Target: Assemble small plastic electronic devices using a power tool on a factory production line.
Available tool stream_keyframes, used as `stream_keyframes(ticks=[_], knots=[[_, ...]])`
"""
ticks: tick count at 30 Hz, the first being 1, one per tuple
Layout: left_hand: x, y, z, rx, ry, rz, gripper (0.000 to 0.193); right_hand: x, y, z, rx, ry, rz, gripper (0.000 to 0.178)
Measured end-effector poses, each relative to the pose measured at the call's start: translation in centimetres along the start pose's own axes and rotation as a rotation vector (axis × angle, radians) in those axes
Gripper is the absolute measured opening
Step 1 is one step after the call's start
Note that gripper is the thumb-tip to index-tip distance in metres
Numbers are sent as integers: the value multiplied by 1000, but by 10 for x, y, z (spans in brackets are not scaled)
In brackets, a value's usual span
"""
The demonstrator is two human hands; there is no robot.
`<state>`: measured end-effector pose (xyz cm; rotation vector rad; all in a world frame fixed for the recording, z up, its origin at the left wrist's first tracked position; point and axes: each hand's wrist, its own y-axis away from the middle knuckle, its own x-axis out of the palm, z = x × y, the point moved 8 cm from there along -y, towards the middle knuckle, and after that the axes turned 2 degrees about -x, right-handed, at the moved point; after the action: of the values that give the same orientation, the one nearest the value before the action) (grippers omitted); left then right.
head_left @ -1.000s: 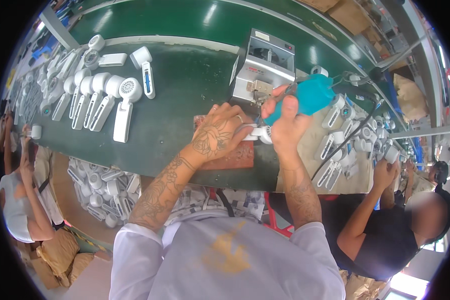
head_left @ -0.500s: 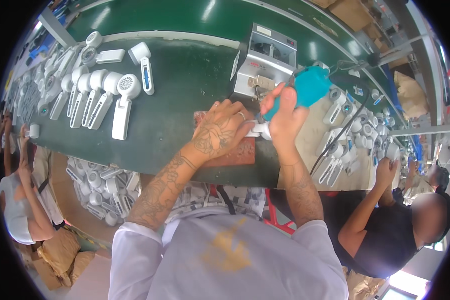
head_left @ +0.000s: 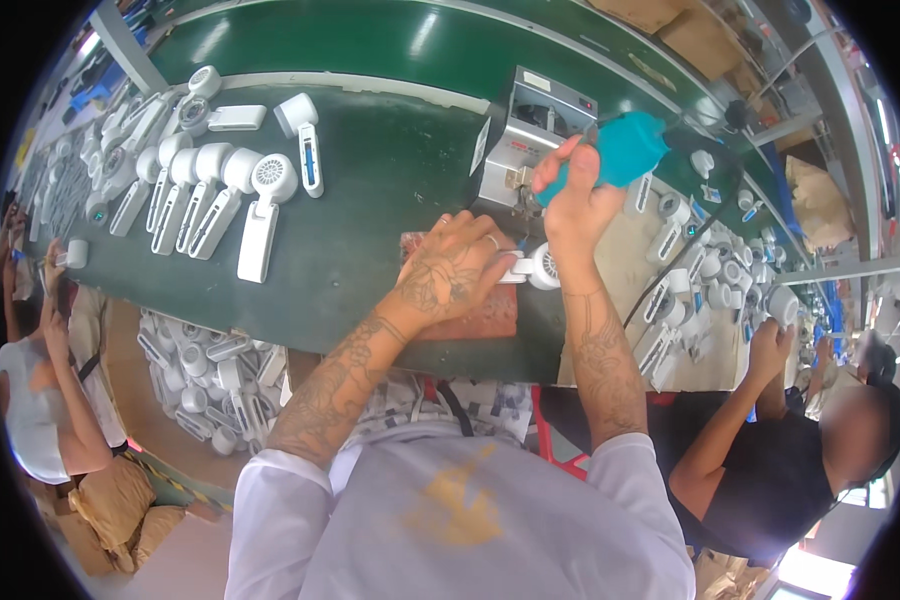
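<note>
A white handheld fan [head_left: 544, 268] was held at a reddish mat [head_left: 482, 322] by the half-curled left hand [head_left: 455, 262], and a teal electric screwdriver [head_left: 630, 148] was gripped by the tightly wrapped right hand [head_left: 576, 205].

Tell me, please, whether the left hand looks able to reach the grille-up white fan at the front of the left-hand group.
Probably yes: green tabletop shows between the left hand and that fan, with nothing blocking. However, the hand appears to hold another fan, likely needing release first.
</note>
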<state>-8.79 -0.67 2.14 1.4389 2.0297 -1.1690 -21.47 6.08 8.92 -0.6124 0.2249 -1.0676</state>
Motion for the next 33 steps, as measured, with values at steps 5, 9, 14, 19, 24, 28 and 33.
stream_keyframes(ticks=[5, 9, 14, 19, 24, 28, 33], knots=[[-5, 2, 1, -20, 18, 11, 19, -7, 24, 19, 180, -59, -50, 43], [-5, -2, -2, -23, 25, 22, 19, -18, 47, 38, 199, -71, -7, 53], [-3, -1, -2, -25, 43, 28, 20, -19, 58, 32, 211, 0, 38, 61], [-1, -1, -3, -29, 51, 37, 20, -23, 63, 22, 198, -45, 44, 56], [-2, -2, -4, -36, 35, 20, 17, -24, 68, 14, 151, -29, 51, 50], [-2, -4, -4, -27, 59, 15, 16, -24, 68, 15, 141, -48, 42, 47], [-11, 3, 4, 0, -17, -47, 14, -14, 71, 6, 193, -25, -10, 47]])
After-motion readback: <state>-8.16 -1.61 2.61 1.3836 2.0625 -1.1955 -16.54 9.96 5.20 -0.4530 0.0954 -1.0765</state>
